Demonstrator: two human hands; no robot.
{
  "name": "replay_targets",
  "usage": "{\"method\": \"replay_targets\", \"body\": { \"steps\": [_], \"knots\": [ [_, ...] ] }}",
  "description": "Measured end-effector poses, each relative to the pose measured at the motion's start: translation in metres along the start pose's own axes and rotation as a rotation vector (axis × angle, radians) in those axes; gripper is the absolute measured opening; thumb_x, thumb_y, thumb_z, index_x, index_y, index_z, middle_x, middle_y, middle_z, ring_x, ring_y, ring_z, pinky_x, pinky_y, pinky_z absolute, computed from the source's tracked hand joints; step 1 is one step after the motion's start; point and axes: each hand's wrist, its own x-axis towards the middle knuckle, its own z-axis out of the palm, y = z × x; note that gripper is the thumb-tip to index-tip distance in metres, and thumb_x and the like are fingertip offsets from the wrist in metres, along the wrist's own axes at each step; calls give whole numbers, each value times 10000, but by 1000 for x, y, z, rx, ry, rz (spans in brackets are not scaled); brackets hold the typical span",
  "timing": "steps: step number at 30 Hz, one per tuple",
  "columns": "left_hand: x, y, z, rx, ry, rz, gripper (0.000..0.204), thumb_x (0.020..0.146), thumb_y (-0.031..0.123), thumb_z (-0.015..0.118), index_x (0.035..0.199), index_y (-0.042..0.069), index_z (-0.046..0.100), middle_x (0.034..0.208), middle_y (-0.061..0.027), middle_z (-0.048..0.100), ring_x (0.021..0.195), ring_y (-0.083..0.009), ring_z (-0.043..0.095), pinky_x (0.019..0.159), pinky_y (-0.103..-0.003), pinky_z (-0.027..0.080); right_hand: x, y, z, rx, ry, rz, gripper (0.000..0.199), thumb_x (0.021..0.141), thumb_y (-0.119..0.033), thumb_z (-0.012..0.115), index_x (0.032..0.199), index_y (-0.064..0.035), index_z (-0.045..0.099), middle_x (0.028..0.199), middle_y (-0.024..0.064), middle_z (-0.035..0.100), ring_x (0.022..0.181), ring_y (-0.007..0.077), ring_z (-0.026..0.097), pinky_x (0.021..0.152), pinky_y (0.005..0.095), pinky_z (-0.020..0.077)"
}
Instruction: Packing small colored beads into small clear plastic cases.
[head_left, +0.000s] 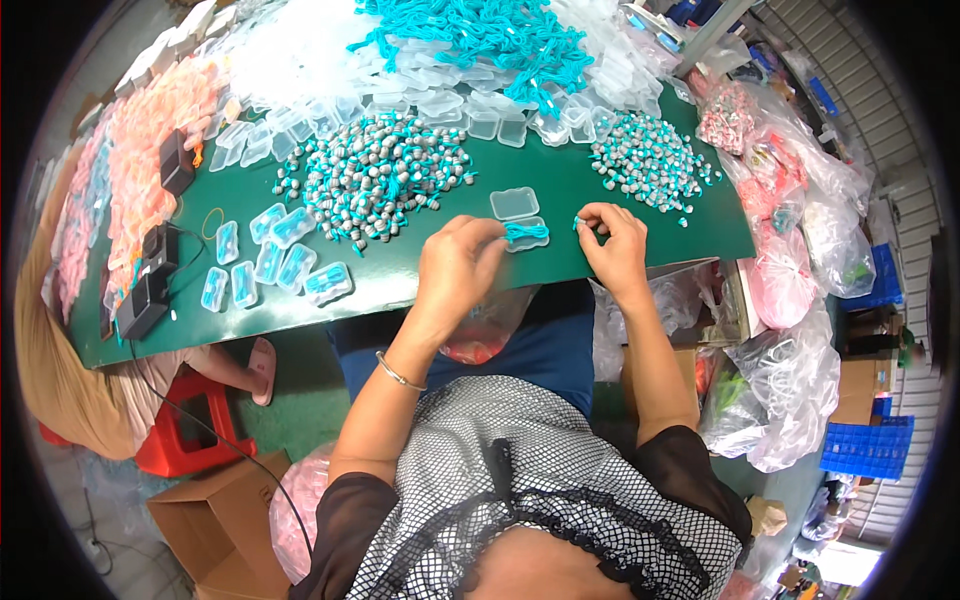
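Note:
A small clear plastic box [536, 240] lies open on the green table in front of me, with its lid [514, 204] tipped back on the far side. A bundle of teal cord [524, 231] is in its base. My left hand [460, 262] is at the left edge of the box, thumb and fingers apart; I cannot tell whether the fingertips touch it. To the right of the box, my right hand [613, 246] pinches a small grey-and-teal piece [577, 222] between thumb and forefinger, most of it hidden by the fingertips.
Heaps of grey-and-teal pieces lie left [385, 170] and right [645, 160] on the table [400, 262]. Closed boxes with teal contents [292, 228] are at left. Teal cords [490, 40] and clear boxes [470, 105] pile up at the back. Dark devices [143, 303] stand at the left edge.

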Motion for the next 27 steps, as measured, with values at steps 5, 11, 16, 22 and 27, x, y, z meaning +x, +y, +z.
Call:
{"method": "replay_targets", "body": {
  "steps": [5,11,16,22,27],
  "knots": [
    [5,2,13,33,6,14,133,804,51,755,935,36,735,842,-90,668,646,-179,616,598,-313,499,-7,-33,0,302,-49,-52,132,809,-124,723,938,-140,699,828,-9,669,805,179,622,812,357,377],
    [3,-3,20,240,58,112,122,790,121,768,895,66,740,849,-89,632,801,-278,638,692,-396,508,-7,-47,16,193,-81,-87,155,804,-167,746,950,-137,706,874,-20,658,898,186,600,870,375,348],
    [0,4,17,276,-9,82,124,812,153,730,908,75,729,870,-85,619,866,-291,625,758,-416,479,0,-40,9,190,-156,-157,104,818,-160,733,919,-139,718,883,-17,669,900,187,604,877,391,347],
    [-4,1,16,294,-9,127,118,836,157,690,930,90,713,870,-83,616,873,-283,618,751,-421,457,11,-44,4,102,-189,-245,58,832,-139,715,889,-133,717,850,-8,677,872,191,608,898,401,349],
    [-3,4,14,308,-37,116,142,836,123,701,974,95,694,857,-64,624,866,-275,616,730,-416,454,18,-38,-3,128,-326,-277,77,825,-112,715,901,-105,712,865,11,679,881,201,608,919,377,341]
  ]
}}
